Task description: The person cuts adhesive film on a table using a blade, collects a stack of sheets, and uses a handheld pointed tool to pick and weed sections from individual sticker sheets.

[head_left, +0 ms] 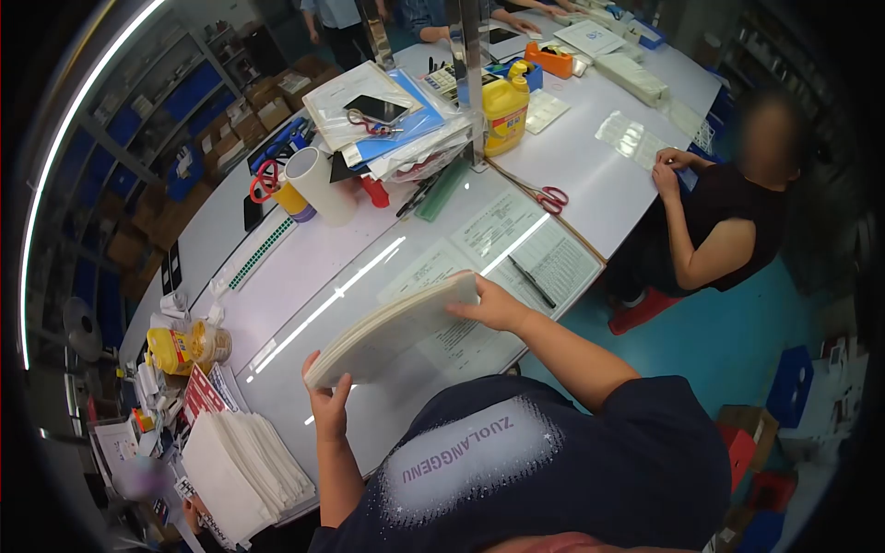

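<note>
A thick stack of pale sheets (396, 327), slightly bowed, is held up above the glass-topped table (304, 295). My left hand (329, 396) grips its lower left end, thumb on the near face and fingers behind. At the upper right end my right hand (489, 307) is closed on the same stack. Printed papers (502, 226) lie flat beyond and to the right, with a black pen (532, 281) on them. Part of the papers is hidden behind the stack.
Left front, a tall pile of white sheets (244, 470). Toward the back stand a paper roll (318, 184), a yellow jug (505, 115) and a pile of folders (387, 120). Red scissors (551, 198) lie at right. A co-worker (728, 221) sits at the right edge; others are at the far end.
</note>
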`<move>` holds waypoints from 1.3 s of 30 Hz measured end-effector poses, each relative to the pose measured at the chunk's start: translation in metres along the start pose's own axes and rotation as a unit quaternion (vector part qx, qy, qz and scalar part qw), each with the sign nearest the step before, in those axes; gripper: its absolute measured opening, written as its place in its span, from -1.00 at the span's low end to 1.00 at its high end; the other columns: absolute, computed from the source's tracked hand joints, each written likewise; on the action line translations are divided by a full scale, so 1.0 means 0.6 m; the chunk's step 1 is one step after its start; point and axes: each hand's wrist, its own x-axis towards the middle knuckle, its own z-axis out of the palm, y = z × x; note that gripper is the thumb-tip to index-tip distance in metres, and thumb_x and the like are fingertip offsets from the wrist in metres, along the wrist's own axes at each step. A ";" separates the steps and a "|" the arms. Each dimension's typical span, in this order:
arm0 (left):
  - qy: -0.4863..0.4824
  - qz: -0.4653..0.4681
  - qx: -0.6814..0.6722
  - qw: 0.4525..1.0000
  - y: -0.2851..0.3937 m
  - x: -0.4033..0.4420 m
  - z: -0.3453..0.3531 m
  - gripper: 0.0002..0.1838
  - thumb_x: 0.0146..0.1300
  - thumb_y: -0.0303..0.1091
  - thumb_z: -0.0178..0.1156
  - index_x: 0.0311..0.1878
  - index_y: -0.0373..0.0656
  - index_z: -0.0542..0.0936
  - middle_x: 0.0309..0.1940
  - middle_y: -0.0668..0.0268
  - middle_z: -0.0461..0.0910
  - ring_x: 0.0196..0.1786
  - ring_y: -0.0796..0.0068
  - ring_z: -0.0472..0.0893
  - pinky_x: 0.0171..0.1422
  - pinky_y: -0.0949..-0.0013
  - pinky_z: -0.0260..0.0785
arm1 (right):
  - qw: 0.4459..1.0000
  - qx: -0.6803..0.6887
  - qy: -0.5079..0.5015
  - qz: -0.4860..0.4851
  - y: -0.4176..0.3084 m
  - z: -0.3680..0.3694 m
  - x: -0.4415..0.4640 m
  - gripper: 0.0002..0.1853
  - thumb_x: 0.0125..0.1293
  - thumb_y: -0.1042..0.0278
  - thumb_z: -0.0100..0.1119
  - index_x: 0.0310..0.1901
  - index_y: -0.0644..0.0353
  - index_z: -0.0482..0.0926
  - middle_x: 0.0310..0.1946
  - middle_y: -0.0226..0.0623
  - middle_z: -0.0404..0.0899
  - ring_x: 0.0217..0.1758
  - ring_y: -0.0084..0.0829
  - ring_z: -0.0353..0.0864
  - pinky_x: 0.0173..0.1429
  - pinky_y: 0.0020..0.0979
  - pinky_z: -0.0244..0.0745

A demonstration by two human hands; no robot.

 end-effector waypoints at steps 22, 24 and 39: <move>0.061 -0.160 0.105 0.980 -0.146 0.019 -0.039 -0.60 0.41 -0.16 0.20 0.06 -0.36 0.53 -0.13 0.14 0.67 -0.14 0.41 0.64 -0.02 0.34 0.48 | 0.985 -0.131 0.011 0.115 0.121 0.023 0.043 -0.45 0.35 0.00 0.24 0.10 0.38 0.58 -0.08 -0.03 0.69 -0.03 -0.24 0.67 0.09 -0.34 0.51; 0.073 -0.157 0.125 0.977 -0.154 0.018 -0.045 -0.59 0.41 -0.15 0.21 0.07 -0.34 0.52 -0.13 0.14 0.66 -0.15 0.41 0.64 -0.03 0.33 0.48 | 0.980 -0.119 0.011 0.156 0.118 0.025 0.050 -0.47 0.36 0.02 0.24 0.12 0.36 0.56 -0.10 -0.05 0.69 -0.04 -0.26 0.66 0.08 -0.33 0.51; 0.108 0.016 0.577 0.810 -0.264 -0.084 -0.099 -0.49 0.42 -0.18 0.05 0.37 -0.16 0.39 0.45 0.07 0.29 0.51 0.03 0.20 0.55 -0.02 -0.03 | 0.861 -0.427 0.125 0.247 0.151 -0.169 -0.070 -0.56 0.29 0.17 0.30 0.09 0.29 0.55 -0.20 -0.16 0.65 -0.14 -0.19 0.66 0.00 -0.22 0.53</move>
